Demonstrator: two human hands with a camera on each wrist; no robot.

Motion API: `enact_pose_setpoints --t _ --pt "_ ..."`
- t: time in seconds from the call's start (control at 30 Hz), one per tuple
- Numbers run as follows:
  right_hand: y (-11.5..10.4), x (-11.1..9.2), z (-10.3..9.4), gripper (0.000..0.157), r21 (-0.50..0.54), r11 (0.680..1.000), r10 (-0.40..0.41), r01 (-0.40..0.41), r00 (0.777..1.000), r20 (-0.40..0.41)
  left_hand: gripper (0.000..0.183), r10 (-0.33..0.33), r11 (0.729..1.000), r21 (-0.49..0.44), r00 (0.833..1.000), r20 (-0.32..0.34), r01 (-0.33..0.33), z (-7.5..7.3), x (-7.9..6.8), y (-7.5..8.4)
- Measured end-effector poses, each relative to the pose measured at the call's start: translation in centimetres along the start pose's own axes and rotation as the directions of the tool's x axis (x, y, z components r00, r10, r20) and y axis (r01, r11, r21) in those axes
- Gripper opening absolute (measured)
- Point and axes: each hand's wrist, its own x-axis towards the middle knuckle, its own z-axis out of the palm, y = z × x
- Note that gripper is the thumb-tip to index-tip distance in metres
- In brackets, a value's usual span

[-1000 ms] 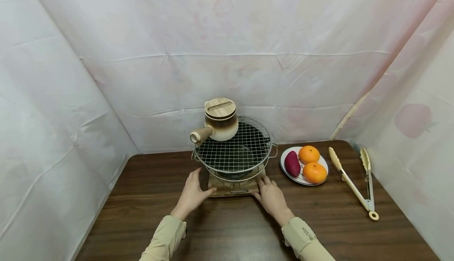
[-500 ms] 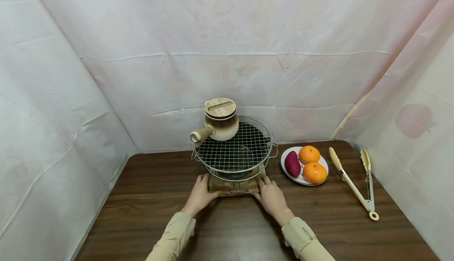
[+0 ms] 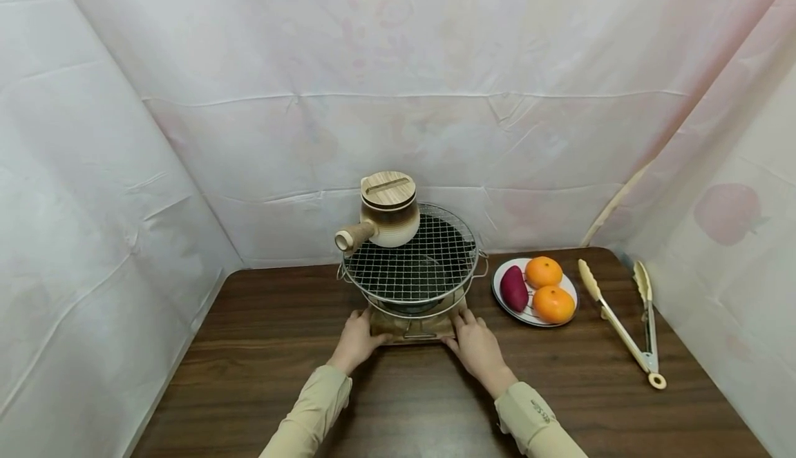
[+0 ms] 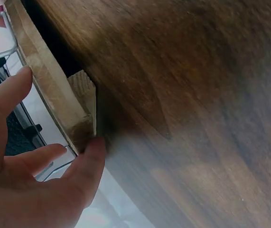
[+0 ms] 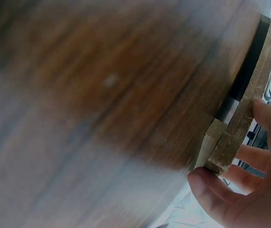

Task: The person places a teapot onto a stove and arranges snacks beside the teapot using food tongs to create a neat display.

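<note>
Brown, thick and rectangular, the wooden board (image 3: 388, 331) sits between your hands on the dark wood-grained table (image 3: 249, 375), below a round steel wire mesh (image 3: 435, 264) with looped side handles. Your left hand (image 3: 357, 342) grips its left front corner: from the left wrist, your thumb lies on the front edge while a finger curls at the end of the corner. Your right hand (image 3: 475, 346) does the same at the right front corner, thumb on the front edge, a finger bent against the end. Both grips span just the corner. The wrist views also show a small pale wooden foot (image 5: 212, 135) beneath the board, with a dark gap next to it.

Toward the back left of the mesh stands a cream-and-brown ceramic pot (image 3: 398, 230), upright, its flat light-wood lid (image 3: 390, 189) on and its tan wrapped side handle (image 3: 354, 237) pointing to your left and toward you. To your right, apart from the board, a round white dark-rimmed plate (image 3: 521, 315) holds one purple oblong sweet potato (image 3: 513, 289) and two orange mandarins (image 3: 553, 304). Farther right, cream-tipped metal tongs (image 3: 624, 330) lie spread, hinge toward you. Pale pink-patterned curtain (image 3: 398, 64) hangs behind everything.
</note>
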Motion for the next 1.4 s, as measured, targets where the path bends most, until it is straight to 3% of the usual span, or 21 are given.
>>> enact_pose_setpoints --t 0.4,0.73,1.0,1.4 --pt "-0.2 0.0 0.2 0.056 -0.015 1.000 -0.015 0.015 1.000 -0.008 0.078 -0.033 0.998 0.046 0.999 0.019 0.032 0.1 0.1 -0.4" --pt "1.0 -0.1 -0.8 0.054 -0.061 0.998 0.014 -0.007 0.994 0.104 0.070 -0.030 0.997 0.076 0.999 0.023 0.028 0.5 0.2 0.0" --pt "3.8 -0.9 -3.8 0.049 -0.078 0.997 0.007 -0.006 1.000 0.012 0.066 -0.027 0.997 0.069 1.000 0.010 0.027 0.5 0.2 0.2" --pt "9.2 -2.8 -8.8 0.051 -0.113 0.993 0.034 -0.043 0.996 -0.078 0.077 -0.028 0.999 0.041 1.000 -0.006 0.028 0.3 0.0 0.2"
